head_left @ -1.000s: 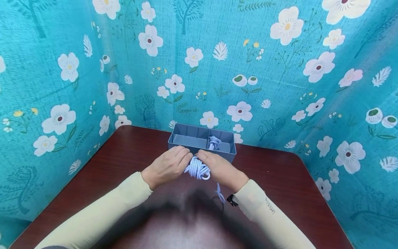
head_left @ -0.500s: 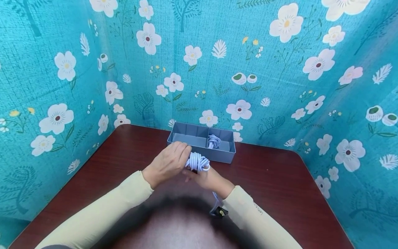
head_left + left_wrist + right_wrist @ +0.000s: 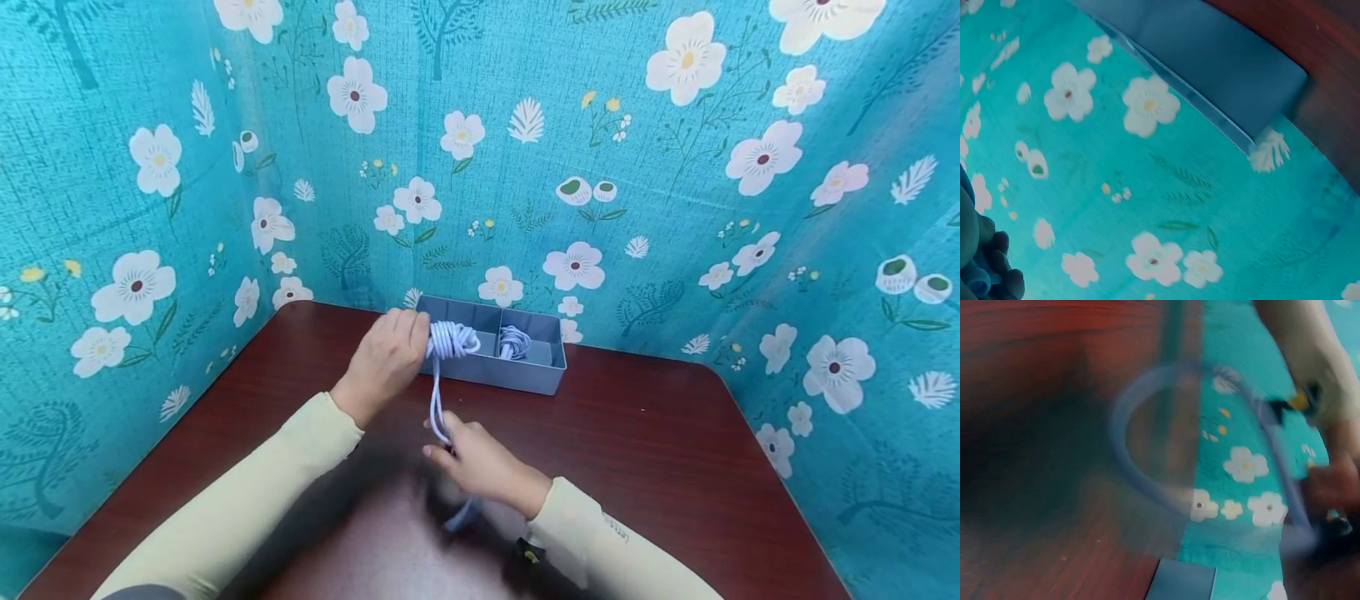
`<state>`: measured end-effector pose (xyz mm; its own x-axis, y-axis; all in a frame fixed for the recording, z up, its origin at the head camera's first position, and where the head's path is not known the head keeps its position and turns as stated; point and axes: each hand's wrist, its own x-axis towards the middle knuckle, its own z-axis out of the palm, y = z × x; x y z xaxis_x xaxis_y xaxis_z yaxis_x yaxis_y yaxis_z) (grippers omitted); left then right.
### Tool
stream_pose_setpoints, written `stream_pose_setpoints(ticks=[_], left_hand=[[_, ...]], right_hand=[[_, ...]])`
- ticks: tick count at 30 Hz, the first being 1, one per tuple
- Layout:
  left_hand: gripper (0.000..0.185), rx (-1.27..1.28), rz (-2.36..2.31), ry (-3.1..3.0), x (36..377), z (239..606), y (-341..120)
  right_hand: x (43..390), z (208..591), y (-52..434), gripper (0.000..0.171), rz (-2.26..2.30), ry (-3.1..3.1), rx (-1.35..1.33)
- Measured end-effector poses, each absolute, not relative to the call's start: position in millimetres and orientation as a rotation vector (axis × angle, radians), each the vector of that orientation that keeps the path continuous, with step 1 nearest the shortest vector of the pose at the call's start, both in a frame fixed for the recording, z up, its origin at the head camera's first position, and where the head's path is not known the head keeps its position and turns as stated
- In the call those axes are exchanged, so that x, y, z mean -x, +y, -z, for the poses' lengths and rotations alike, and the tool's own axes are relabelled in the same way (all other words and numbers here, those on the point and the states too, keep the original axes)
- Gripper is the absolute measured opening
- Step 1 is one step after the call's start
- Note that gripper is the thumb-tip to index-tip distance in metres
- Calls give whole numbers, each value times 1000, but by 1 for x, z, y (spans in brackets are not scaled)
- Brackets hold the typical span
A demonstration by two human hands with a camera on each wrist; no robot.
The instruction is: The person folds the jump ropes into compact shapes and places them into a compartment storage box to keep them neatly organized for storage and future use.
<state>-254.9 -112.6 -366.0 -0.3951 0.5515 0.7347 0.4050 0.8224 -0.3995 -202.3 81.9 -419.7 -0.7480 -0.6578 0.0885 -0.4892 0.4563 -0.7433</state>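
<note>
A tightly wound bundle of pale lavender cord (image 3: 452,340) is gripped at its left end by my left hand (image 3: 390,354), in front of the grey-blue box in the head view. From the bundle a doubled strand (image 3: 436,400) runs down to my right hand (image 3: 487,467), which holds it between thumb and fingers. A blurred tail of cord (image 3: 462,515) trails below that hand. In the left wrist view the curled fingers (image 3: 999,262) show at the lower left corner. A blurred cord loop (image 3: 1121,428) crosses the right wrist view.
The two-compartment box (image 3: 517,379) stands at the back of the dark red wooden table (image 3: 637,442). Its right compartment holds another cord bundle (image 3: 514,342). Flowered turquoise cloth (image 3: 510,208) hangs behind the table and along both sides.
Both hands were together at the bundle. My right hand has moved down, drawing the strand away from it. My left hand has lifted the bundle up and left, overlapping the box.
</note>
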Motion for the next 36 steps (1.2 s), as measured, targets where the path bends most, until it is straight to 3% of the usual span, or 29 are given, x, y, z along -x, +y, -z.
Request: stream_pose_setpoints(ticks=[15,30,36], left_hand=[[26,667,-245,-2075,266,378,-116],[25,894,-262,-2092,256,396,-107],[29,1024,-294,-2029,247,400,-102]], right_hand=[[186,381,93,24,645,3179,2007],[197,310,119,22,-54,3240,2225],[209,301,125,24,-31,3262,2210]])
